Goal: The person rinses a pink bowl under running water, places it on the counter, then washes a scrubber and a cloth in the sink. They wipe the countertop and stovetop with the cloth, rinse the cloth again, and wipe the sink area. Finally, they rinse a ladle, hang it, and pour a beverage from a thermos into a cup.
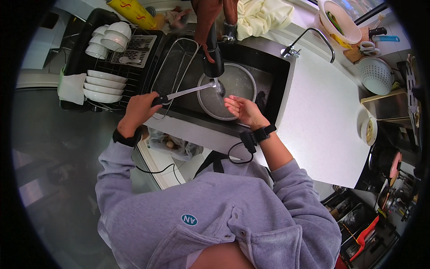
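My left hand (140,109) is closed round the black handle of a metal ladle (190,90), at the left side of the sink. The ladle's bowl is under the black faucet (214,62), in a thin stream of water. Beneath it, a round metal basin (254,89) stands in the dark sink (274,74). My right hand (244,110) hovers over the basin's right edge, wet, with its fingers stretched toward the ladle's bowl and nothing seen in it. A wire mesh basket (177,67) lies along the left of the sink.
Left of the sink, a black dish rack (134,85) carries white bowls (117,38) and stacked dishes (104,89). A thin curved tap (332,47) rises behind the white counter (322,116). A colander (376,75) is at the far right. Below the counter hangs a plastic bag (179,148).
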Demonstrator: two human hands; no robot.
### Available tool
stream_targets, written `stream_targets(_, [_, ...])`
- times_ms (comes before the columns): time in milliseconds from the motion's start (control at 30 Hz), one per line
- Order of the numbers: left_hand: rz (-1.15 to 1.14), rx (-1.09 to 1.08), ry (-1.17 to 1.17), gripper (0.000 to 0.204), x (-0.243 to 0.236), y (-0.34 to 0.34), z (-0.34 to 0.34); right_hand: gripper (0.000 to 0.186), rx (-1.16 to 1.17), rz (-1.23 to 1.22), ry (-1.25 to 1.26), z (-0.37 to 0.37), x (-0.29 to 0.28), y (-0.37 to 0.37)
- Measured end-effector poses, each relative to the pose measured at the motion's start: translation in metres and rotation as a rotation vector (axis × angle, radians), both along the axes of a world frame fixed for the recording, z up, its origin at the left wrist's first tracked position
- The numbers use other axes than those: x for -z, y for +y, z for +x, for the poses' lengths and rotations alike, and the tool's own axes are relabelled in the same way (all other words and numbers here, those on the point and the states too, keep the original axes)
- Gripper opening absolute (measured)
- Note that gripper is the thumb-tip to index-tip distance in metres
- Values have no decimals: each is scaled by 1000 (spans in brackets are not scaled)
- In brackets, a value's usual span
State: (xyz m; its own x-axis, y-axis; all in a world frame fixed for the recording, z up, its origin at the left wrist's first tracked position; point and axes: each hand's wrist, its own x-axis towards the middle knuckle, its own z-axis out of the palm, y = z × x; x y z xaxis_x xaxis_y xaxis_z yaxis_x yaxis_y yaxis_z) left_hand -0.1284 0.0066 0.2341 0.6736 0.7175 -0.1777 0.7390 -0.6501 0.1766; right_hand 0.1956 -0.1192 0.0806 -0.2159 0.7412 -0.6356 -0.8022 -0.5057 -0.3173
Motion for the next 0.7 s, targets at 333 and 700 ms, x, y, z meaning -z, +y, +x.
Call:
stream_targets(333, [-1175,-516,-309,41,54,-1,84,24,169,-15,43,26,0,-23])
stream_targets(700, [-1492,-662,-566,19,59,-7,134,25,294,-56,40,47,13,-56])
